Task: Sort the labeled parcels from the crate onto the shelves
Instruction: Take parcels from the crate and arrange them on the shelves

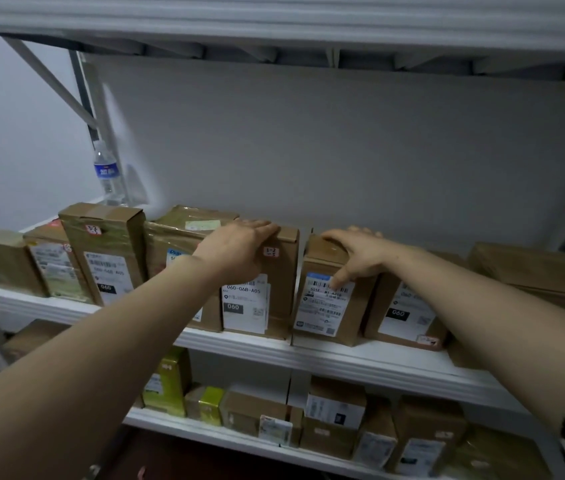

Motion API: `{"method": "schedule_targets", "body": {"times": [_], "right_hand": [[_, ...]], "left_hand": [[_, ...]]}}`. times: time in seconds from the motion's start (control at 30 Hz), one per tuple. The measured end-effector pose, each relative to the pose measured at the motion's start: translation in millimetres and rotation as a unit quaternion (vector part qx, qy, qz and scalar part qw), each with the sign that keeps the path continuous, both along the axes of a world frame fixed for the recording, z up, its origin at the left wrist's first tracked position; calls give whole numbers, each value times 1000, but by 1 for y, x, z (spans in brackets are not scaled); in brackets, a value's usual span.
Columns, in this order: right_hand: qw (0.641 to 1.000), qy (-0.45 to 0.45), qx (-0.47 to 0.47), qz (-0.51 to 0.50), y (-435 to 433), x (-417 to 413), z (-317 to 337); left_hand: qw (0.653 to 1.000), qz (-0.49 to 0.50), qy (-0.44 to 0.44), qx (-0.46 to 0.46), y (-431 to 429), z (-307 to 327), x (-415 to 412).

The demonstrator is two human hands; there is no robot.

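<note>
In mid-frame the shelving step is in hand: the left hand (239,251) lies with straight fingers on top of the parcel marked 060-06B-A05 (284,271). The right hand (360,254) clasps the top of the smaller parcel (326,306) just beside it, thumb on its label. Both parcels stand on the middle shelf (378,362). The next move likely calls for nudging them flush. This shelf holds about eight parcels, with one water bottle (108,171) at upper left. The crate is out of view.
</note>
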State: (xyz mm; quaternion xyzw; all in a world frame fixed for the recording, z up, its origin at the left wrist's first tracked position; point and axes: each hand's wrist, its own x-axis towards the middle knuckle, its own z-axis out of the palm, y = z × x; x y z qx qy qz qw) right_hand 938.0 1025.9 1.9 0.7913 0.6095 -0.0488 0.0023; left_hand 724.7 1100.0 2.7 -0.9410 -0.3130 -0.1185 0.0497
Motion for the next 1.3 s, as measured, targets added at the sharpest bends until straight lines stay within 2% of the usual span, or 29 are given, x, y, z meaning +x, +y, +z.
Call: {"method": "schedule_targets", "body": {"times": [0.5, 0.63, 0.83, 1.03, 1.3], "right_hand": [[999, -28, -16, -22, 0, -17, -2], [999, -1, -34, -24, -7, -18, 5], [991, 117, -28, -61, -39, 15, 41], [992, 2, -55, -115, -59, 61, 32], [995, -16, -90, -51, -57, 79, 11]], "left_hand": [[1000, -18, 16, -14, 4, 0, -1], [999, -34, 16, -14, 3, 2, -2], [992, -105, -45, 56, -18, 11, 11], [988, -149, -12, 48, -56, 2, 52], [996, -70, 54, -16, -72, -19, 83]]}}
